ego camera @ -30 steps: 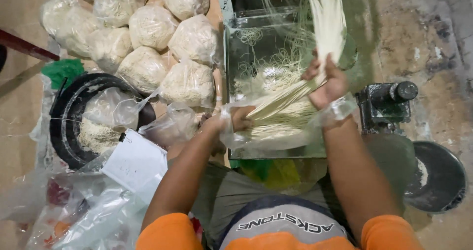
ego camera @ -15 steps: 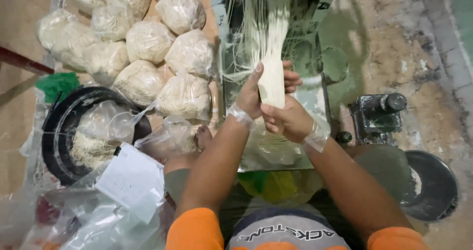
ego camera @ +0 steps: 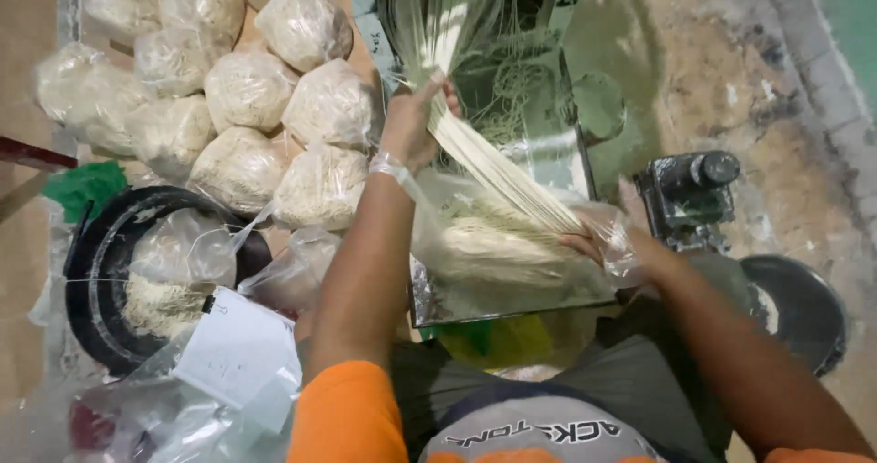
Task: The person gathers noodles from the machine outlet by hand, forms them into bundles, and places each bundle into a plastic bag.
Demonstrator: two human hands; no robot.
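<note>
1. Reference landmark: the metal tray (ego camera: 548, 166), a shiny rectangular trough directly ahead of the person. All positions below are given relative to it.
2. Left hand (ego camera: 413, 121): raised over the left part of the tray, fingers closed around the upper end of the noodle bundle (ego camera: 498, 171) (a thin clear glove covers the hand, its cuff bunched at the wrist).
3. Noodle bundle: a sheaf of long pale strands running diagonally across the tray, from the left hand down toward the near right corner. Loose strands fan out above the grip, toward the far end of the tray.
4. Right hand (ego camera: 612, 244): at the near right corner of the tray, also gloved, holding the clear plastic bag (ego camera: 512, 244). The fingers are partly hidden by plastic; exactly how they close on the film cannot be determined.
5. Clear plastic bag: lies over the near end of the tray. The lower end of the bundle enters it and gathers inside as a pale heap.
6. Filled noodle bags (ego camera: 247, 89): a cluster of rounded packed bags left of the tray, touching one another.
7. Black basin (ego camera: 100, 280): near left of the tray, holding loose bags and some noodles.
8. Small dark machine (ego camera: 690, 194): just right of the tray, with a dark round pan (ego camera: 808, 312) nearer the person.
</note>
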